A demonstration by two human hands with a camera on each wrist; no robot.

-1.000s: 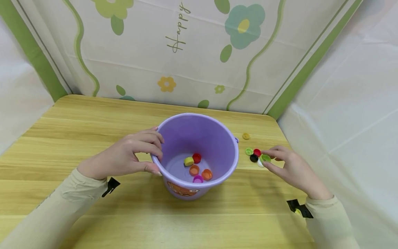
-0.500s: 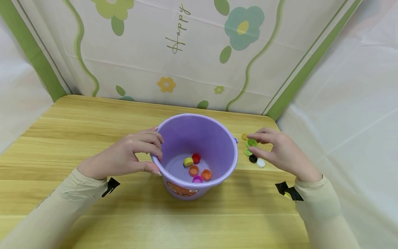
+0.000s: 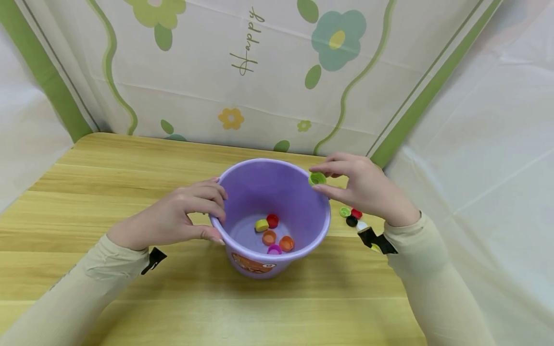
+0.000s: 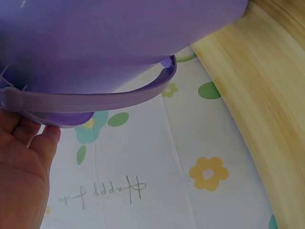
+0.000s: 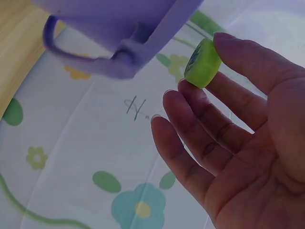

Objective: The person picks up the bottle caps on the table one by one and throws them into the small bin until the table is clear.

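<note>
A purple bucket [image 3: 270, 187] stands on the wooden table, with several bottle caps on its bottom: a yellow cap [image 3: 261, 225], a red cap [image 3: 272, 221], two orange ones and a magenta cap [image 3: 274, 250]. My left hand [image 3: 186, 211] grips the bucket's rim on the left, thumb outside and fingers over the edge. Between thumb and fingers, my right hand [image 3: 363, 185] pinches a green bottle cap [image 3: 318, 179] at the bucket's upper right rim. In the right wrist view that green cap [image 5: 204, 64] is held at the fingertips, near the bucket.
Right of the bucket, a light green cap [image 3: 345, 212], a red cap [image 3: 357, 214], a black cap [image 3: 352, 221] and a white cap [image 3: 361, 226] lie together on the table [image 3: 216, 307]. A flower-printed curtain [image 3: 186, 86] hangs behind. The bucket's handle [image 4: 105, 101] hangs along its side.
My right hand has lifted the green cap from the group on the table and carried it left and away from me to the bucket's rim. The left hand has stayed still.
</note>
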